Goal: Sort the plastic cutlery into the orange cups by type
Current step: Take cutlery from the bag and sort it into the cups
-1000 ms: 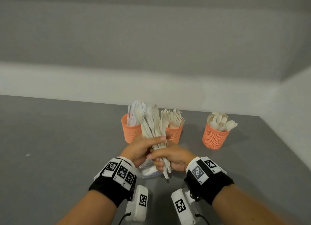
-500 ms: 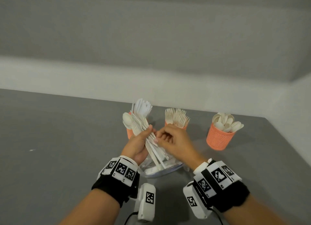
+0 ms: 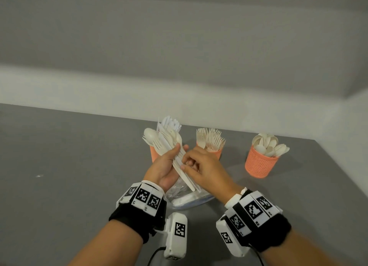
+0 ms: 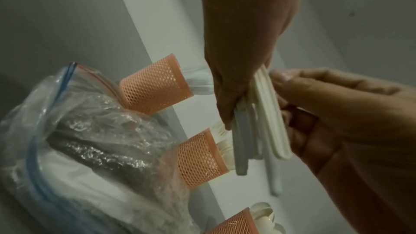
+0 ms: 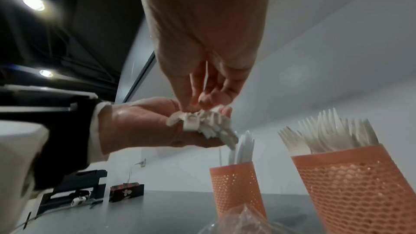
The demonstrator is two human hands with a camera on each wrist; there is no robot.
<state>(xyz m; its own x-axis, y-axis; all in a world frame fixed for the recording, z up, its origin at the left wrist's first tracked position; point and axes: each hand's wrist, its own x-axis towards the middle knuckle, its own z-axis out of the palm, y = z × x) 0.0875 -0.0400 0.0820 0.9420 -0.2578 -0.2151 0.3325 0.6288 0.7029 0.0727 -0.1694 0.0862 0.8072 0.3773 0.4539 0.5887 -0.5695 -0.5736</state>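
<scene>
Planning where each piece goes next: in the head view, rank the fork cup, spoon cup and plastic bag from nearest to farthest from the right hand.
1. Fork cup: just behind the right hand.
2. Plastic bag: below the hand, toward the person.
3. Spoon cup: far right.

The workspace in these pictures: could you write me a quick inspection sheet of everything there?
Surface: grey table, one small pale speck.
Job's things: three orange cups, holding knives, forks, spoons; mixed cutlery bundle.
Clutter: clear plastic bag under the hands.
Hands: left hand grips the bundle; right hand pinches handles in it.
Cables: black leads from wrist cameras.
Surroundings: pale walls; dark equipment on the table; ceiling lights.
</scene>
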